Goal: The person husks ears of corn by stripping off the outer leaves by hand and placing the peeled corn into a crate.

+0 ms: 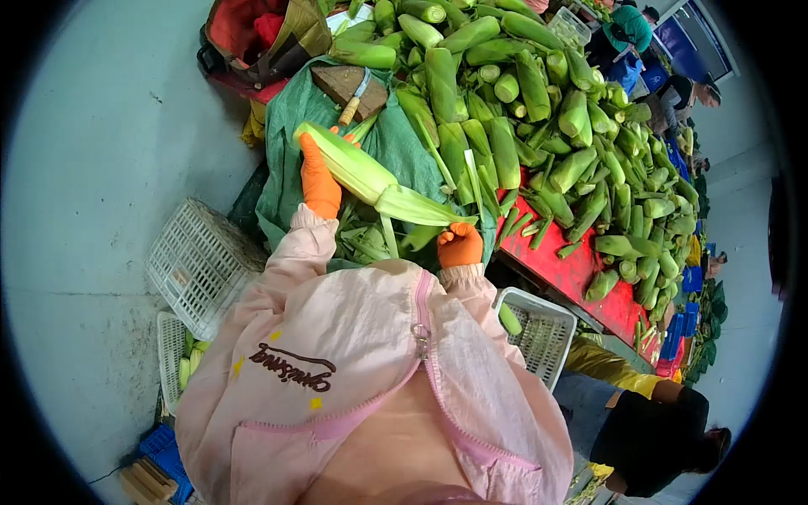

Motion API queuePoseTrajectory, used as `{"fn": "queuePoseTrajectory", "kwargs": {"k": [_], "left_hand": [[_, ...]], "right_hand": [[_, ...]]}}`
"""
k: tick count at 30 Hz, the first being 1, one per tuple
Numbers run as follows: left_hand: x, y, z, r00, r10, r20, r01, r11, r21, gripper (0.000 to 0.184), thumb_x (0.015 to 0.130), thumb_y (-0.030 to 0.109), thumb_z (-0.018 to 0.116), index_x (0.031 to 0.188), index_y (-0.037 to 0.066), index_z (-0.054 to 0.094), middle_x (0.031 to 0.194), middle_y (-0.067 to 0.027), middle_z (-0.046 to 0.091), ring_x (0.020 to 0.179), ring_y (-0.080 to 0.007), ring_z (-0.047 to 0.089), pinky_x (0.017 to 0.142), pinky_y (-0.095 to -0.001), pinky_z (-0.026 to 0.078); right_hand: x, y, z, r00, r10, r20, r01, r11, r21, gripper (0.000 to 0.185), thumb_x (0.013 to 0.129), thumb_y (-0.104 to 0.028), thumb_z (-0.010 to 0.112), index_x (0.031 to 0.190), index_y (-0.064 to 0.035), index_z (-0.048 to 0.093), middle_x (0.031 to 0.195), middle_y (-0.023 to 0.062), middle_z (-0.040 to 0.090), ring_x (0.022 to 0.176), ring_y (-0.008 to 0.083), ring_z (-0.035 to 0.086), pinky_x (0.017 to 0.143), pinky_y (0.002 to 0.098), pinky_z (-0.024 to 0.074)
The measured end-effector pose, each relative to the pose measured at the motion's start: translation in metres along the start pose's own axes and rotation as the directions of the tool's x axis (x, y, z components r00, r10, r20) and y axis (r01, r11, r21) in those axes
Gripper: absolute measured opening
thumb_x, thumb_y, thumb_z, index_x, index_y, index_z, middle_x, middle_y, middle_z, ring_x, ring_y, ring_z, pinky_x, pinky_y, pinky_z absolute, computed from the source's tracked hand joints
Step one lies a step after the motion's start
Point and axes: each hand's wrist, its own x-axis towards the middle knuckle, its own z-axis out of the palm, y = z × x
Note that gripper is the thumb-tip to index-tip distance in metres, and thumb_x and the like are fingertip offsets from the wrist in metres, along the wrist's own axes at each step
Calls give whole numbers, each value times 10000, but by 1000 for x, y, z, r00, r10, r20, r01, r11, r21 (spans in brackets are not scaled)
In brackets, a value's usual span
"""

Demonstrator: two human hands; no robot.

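Note:
An ear of corn [345, 164], partly husked with pale green inner leaves showing, lies slanted in front of my chest. My left hand [320, 178], in an orange glove, is wrapped round its thicker end. At the other end, my right hand [459, 244], also gloved in orange, is closed on the tip of the husk leaves. Beyond my left hand, a knife [352, 108] with a wooden handle rests on a wooden block [337, 84]. Loose husk leaves [362, 240] lie below the ear on a green sack [286, 156].
A big heap of unhusked corn [539, 101] covers the red table [547, 261] ahead and to the right. White crates [206, 269] stand at my left, and another white crate [539, 328] is by my right elbow. A person in black [648, 438] is close on the right.

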Motion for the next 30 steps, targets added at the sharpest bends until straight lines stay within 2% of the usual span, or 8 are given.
{"fn": "queuePoseTrajectory", "kwargs": {"k": [4,8,9,12,16,19,26,30], "left_hand": [[18,2,-9,989,36,-144,-55,990,-132,992,781,817,452,1344,0,452,1190,-201,594,1054,-342,591,978,-444,454],[19,19,-8,997,-21,80,21,1000,-9,1021,778,853,376,1363,19,450,1192,-181,600,1043,-315,598,946,-435,474],[16,21,-6,996,-27,83,28,1000,-7,1021,778,853,376,1363,19,450,1192,-181,600,1043,-315,598,946,-435,474],[6,24,2,952,-88,294,54,991,122,1042,786,852,353,1394,11,432,1083,-177,656,932,-260,653,845,-372,524],[-21,19,26,875,-213,435,112,963,245,1002,801,816,394,1391,7,436,1046,-167,670,912,-231,659,831,-348,530],[-37,15,45,831,-165,532,3,957,291,863,886,701,431,1363,-18,458,1288,-154,575,1103,-223,591,967,-366,477],[-36,6,25,767,-230,599,-12,928,373,669,953,556,484,1306,-10,539,1236,-65,616,1055,-118,571,926,-271,457],[-45,12,36,752,-259,607,37,935,353,695,946,564,487,1323,-19,522,1277,-68,592,1080,-125,575,945,-276,458]], "right_hand": [[1,-10,-17,1000,-12,-20,13,999,49,75,724,-33,560,701,-81,506,697,52,516,569,188,423,549,311,372],[17,-10,-28,976,60,210,-22,984,-177,79,782,-48,570,851,-23,596,767,64,590,559,187,525,534,303,435],[5,-14,-8,998,-62,7,59,897,-438,139,826,-108,581,928,-22,618,829,64,630,624,198,621,567,307,471],[6,-30,29,954,-246,172,286,574,-768,464,836,-296,696,1167,18,613,1027,111,675,814,196,670,671,312,514],[-27,-19,116,822,-111,558,568,206,-797,551,780,-375,750,1158,8,634,1066,129,683,872,223,667,763,341,522],[-27,-11,139,750,-25,661,662,7,-750,479,754,-428,715,1016,-29,681,960,149,677,864,272,670,773,347,523],[-15,-11,127,828,35,560,561,-6,-828,289,751,-287,647,778,0,668,685,126,652,621,278,617,619,365,497],[-4,-2,114,864,-29,503,487,302,-819,310,759,-278,641,704,26,622,599,146,587,549,240,568,549,364,450]]}}
